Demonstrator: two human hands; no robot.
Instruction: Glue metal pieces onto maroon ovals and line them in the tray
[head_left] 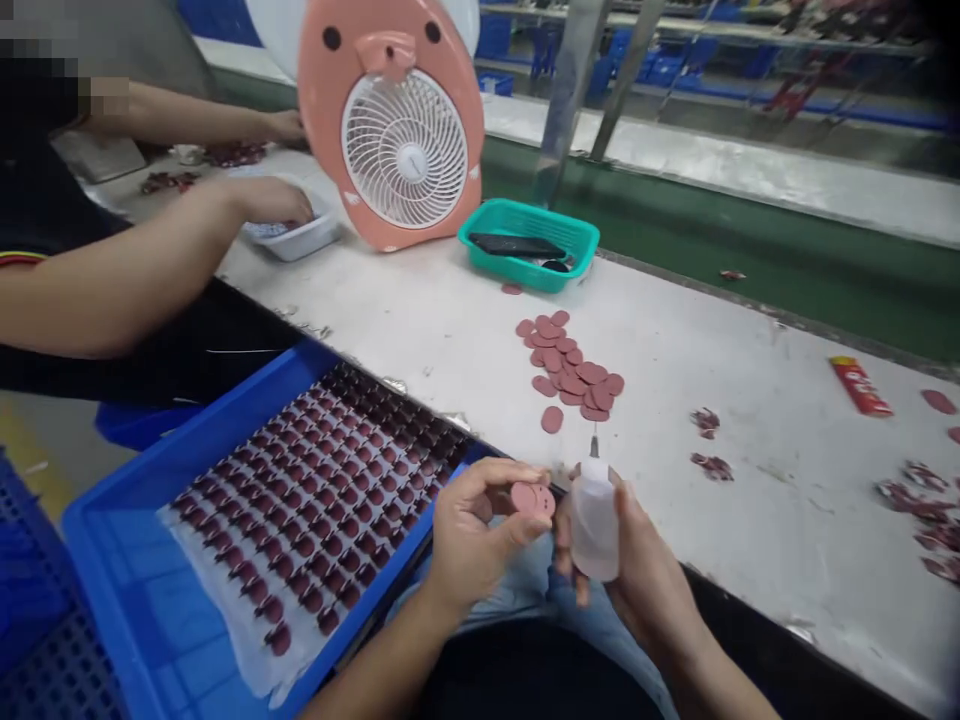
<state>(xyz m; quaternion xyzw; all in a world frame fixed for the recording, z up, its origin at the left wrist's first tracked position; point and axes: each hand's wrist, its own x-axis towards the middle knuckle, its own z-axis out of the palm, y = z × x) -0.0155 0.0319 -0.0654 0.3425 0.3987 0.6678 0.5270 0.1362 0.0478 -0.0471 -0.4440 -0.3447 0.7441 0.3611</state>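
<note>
Between the thumb and fingers of my left hand [480,530] is a small pinkish-red oval disc [533,499] with tiny dark marks on its face. My right hand [637,555] grips a clear squeeze bottle [595,520] of see-through liquid, its thin needle tip [595,442] pointing up and away from me. The bottle is just right of the disc, apart from it. Beyond both hands, a loose pile of similar oval discs [570,375] lies on the white worktable [697,340].
On the left, a blue tray [202,625] holds rows of dark-red pieces on white sheet. A green basket [589,240] with a black phone-like object and a pink fan [315,130] stand behind. Red ribbon-like pieces [937,520] and a red packet [860,385] lie right. A co-worker's arm [135,270] reaches into a white container [300,240].
</note>
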